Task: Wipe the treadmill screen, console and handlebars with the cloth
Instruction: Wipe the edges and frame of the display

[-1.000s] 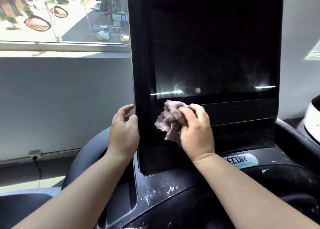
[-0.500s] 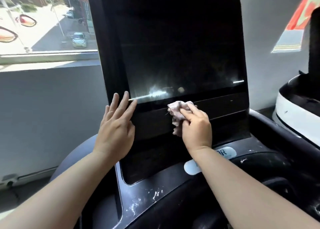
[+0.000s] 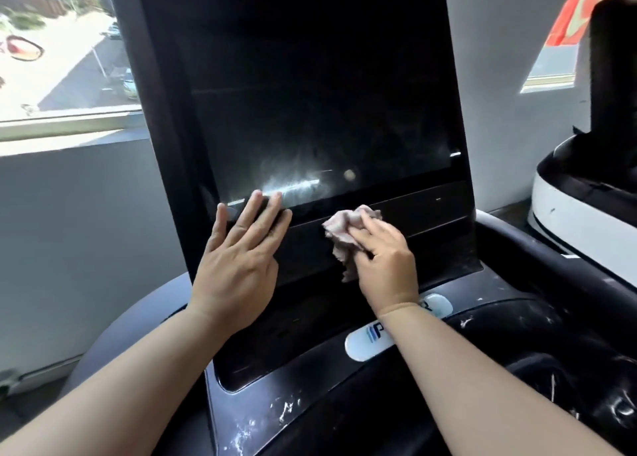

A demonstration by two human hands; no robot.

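Cloth: bunched cloth (image 3: 348, 230) pressed on the panel just below the screen (image 3: 324, 118).
Right hand (image 3: 382, 259): gripping it, apparently.
Left hand (image 3: 241, 259): flat, fingers straight, left of the cloth.
Screen: directly above both; right hand nearer.

**Free room around the screen panel**

The upper screen (image 3: 310, 93) is left uncovered, and open glass is seen above both hands. The lower band of the panel is taken up by the left hand (image 3: 238, 266), laid flat with fingers straight. Beside it, the cloth (image 3: 341, 231) is held bunched against the panel by the right hand (image 3: 382, 259). A narrow dark gap is left between the two hands.

Open air is seen left of the panel, bounded by the wall (image 3: 86, 214). On the right, room is narrowed by a curved black rail (image 3: 510, 231), with a white machine (image 3: 579, 221) just beyond it. Below, the console (image 3: 303, 397) is crossed by both forearms.
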